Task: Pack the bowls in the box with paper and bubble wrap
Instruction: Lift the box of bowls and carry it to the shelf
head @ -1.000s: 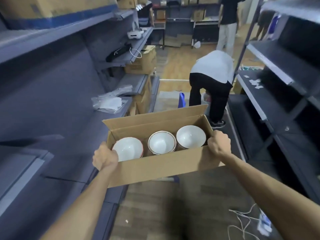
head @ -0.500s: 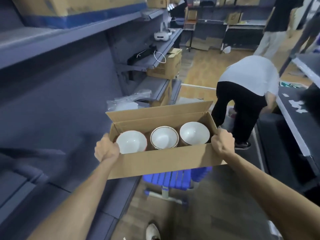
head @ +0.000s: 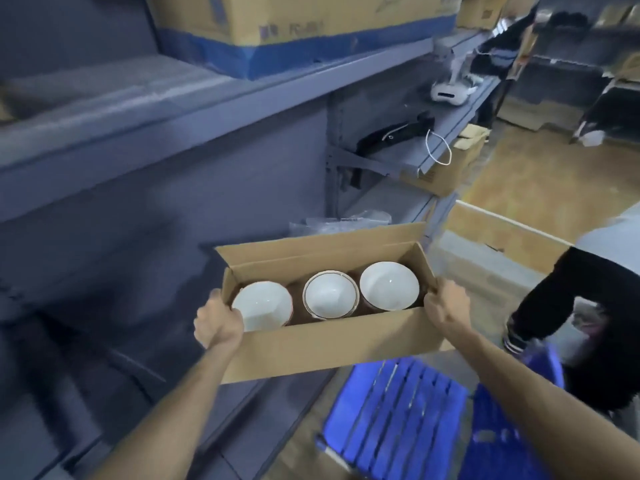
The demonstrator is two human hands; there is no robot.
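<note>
I carry an open cardboard box (head: 332,344) in the air, its far flap standing up. Three white bowls sit upright in a row inside: the left bowl (head: 265,304), the middle bowl (head: 330,294) with a brown rim line, and the right bowl (head: 388,285). My left hand (head: 218,322) grips the box's left end, with the thumb over the rim next to the left bowl. My right hand (head: 446,304) grips the right end. Clear plastic wrap (head: 341,221) lies on the shelf just behind the box.
Grey metal shelving (head: 207,109) runs along the left, with a large blue-banded carton (head: 301,26) on top and a smaller carton (head: 446,168) farther along. A blue plastic stool (head: 401,410) stands below the box. A person (head: 588,306) bends over at the right.
I have turned left and moved closer to the shelving with the box in both hands. The blue stool now lies below the box, and the bent person has slid to the right edge.
</note>
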